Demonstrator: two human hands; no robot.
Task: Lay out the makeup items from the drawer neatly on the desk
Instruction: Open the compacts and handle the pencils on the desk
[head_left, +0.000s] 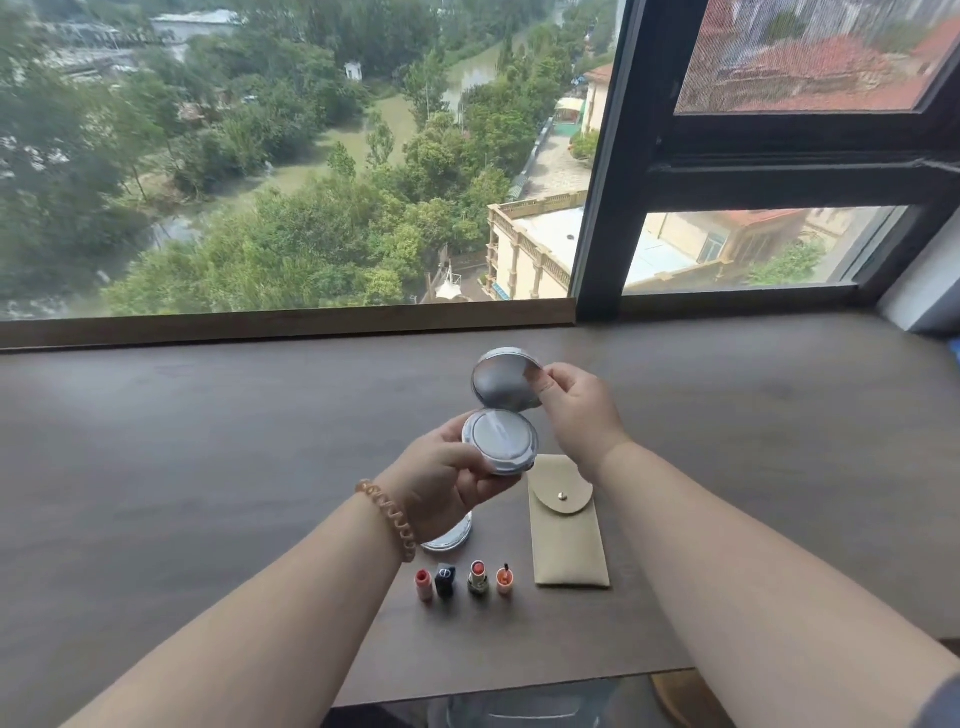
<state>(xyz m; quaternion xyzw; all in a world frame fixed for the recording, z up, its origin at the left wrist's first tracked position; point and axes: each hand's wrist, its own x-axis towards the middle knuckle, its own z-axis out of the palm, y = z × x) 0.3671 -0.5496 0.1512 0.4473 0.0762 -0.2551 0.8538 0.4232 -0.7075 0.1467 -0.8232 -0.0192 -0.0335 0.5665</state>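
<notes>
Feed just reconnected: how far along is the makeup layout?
Done: four lipsticks stand in a row on the desk, a beige pouch lies beside them, a clear jar sits behind. In hand: an open compact, left hand holding its base, right hand pinching its lid. Left: set the compact down; the drawer is out of view.

Single view, head-worn, wide-angle. Faces forward and down across dark brown wooden desk (208, 441) toward black-framed window (602, 156) along far edge; treetops (311, 249) and roofs (810, 78) beyond seen from high above. Close range: forearms (291, 613) enter from both bottom corners, left hand (447, 478) and right hand (576, 410) holding round silver hinged compact (500, 441) near frame centre. Near desk edge just inside bottom. Window frame leans at right margin.
</notes>
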